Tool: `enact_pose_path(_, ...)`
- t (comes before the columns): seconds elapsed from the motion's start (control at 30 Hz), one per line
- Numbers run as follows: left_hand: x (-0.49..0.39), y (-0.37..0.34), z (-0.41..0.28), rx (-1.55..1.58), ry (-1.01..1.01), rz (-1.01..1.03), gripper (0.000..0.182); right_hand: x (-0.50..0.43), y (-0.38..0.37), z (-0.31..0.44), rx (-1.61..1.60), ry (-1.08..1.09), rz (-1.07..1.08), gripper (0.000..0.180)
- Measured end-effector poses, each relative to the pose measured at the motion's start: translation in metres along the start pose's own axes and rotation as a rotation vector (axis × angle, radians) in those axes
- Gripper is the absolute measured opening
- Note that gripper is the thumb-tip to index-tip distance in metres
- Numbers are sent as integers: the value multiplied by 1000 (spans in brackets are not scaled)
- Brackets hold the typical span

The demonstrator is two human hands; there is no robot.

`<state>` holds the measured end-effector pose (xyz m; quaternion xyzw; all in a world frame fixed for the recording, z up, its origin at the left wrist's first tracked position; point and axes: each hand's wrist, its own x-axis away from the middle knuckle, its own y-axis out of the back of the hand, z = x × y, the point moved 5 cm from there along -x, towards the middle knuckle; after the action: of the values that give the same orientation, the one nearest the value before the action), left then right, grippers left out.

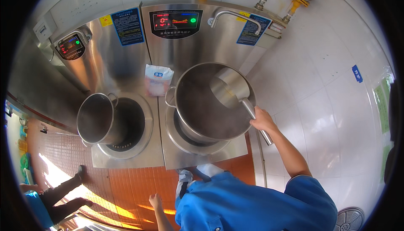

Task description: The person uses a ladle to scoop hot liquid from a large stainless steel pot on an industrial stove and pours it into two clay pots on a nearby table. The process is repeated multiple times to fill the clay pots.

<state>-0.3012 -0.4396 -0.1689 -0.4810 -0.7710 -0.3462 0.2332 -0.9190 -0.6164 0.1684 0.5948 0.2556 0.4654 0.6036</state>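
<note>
My right hand [264, 119] grips the tubular handle of a big stainless-steel ladle [235, 81]. The ladle's deep bowl is tilted over the inside of a large stock pot [217, 139], near its far right wall. Dark liquid [202, 108] with steam over it fills the pot's lower part; whether the bowl touches it is hard to see. My left hand [155, 200] hangs low in front of the cooker, fingers curled, with nothing visible in it. A bag [158, 81] with white and pink print stands behind the large pot, to its left.
A smaller tall pot [110, 136] stands on the left induction hob [148, 122]. Swivel taps [235, 12] and lit control panels [175, 24] sit on the steel backsplash. White tiled wall [322, 120] rises at right. Another person's legs [61, 196] show at lower left.
</note>
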Motion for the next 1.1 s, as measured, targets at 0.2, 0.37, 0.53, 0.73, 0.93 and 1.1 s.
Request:
enact_pose_path(0.2, 82, 22, 115, 8, 256, -61, 10, -39, -25, -2, 100, 44, 81, 42)
enact_pose_path(0.37, 135, -19, 141, 54, 391, -60, 11, -61, -36, -2, 119, 87, 110, 38)
enact_pose_path(0.53, 145, -47, 129, 96, 386, -55, 12, -72, -59, 6, -230, -57, 462, 33)
enact_pose_path(0.73, 156, -61, 120, 159, 379, -84, 14, -84, -88, 21, -611, -299, 678, 20)
enact_pose_path(0.93, 178, -65, 132, 184, 407, -109, 15, -95, -117, 35, -742, -353, 800, 18)
enact_pose_path(1.1, 194, -53, 142, 182, 405, -131, 17, -104, -150, 46, -915, -336, 1008, 22)
